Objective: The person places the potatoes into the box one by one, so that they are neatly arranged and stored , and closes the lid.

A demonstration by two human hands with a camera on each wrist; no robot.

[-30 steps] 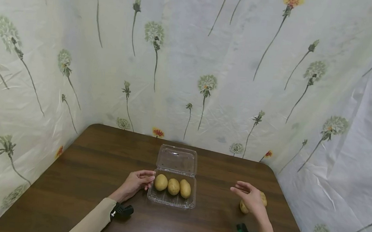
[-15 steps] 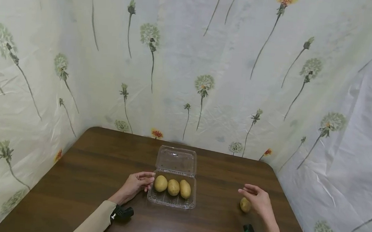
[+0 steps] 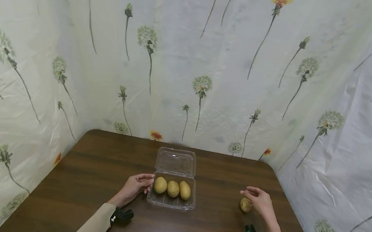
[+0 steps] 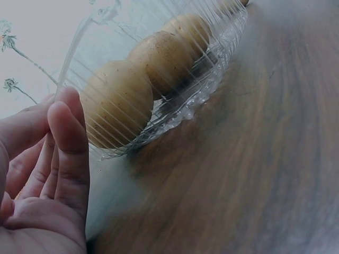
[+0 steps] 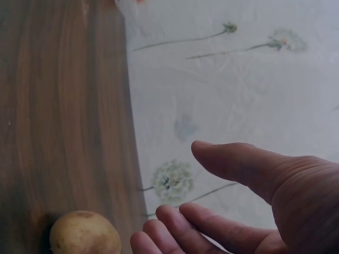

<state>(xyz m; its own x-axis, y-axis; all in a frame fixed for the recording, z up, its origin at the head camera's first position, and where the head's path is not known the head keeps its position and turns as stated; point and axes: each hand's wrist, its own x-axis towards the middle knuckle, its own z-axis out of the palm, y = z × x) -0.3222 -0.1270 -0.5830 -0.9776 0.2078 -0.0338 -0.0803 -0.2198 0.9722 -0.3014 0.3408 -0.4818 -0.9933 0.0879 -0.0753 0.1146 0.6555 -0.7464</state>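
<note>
Three potatoes (image 3: 173, 189) lie in a row in a clear plastic clamshell container (image 3: 170, 204), its lid (image 3: 175, 162) tipped back. At the container's left side, my left hand (image 3: 134, 187) pinches the rim between thumb and fingers; the left wrist view shows the grip close up, with a potato (image 4: 117, 103) behind the ribbed wall. Over on the right, a loose potato (image 3: 245, 205) rests on the table, partly behind my right hand (image 3: 260, 201). That hand hovers close by with thumb and fingers apart and nothing between them. In the right wrist view the loose potato (image 5: 85, 233) sits below-left of the fingertips.
The dark wooden table (image 3: 210, 220) has rounded far corners. A flower-printed sheet (image 3: 176, 75) hangs around its back and sides. Black wrist mounts (image 3: 122, 216) sit on both forearms.
My right hand has shifted right and slightly down, covering a second loose potato seen earlier. The left hand stays at the container's rim. The head view has tilted slightly.
</note>
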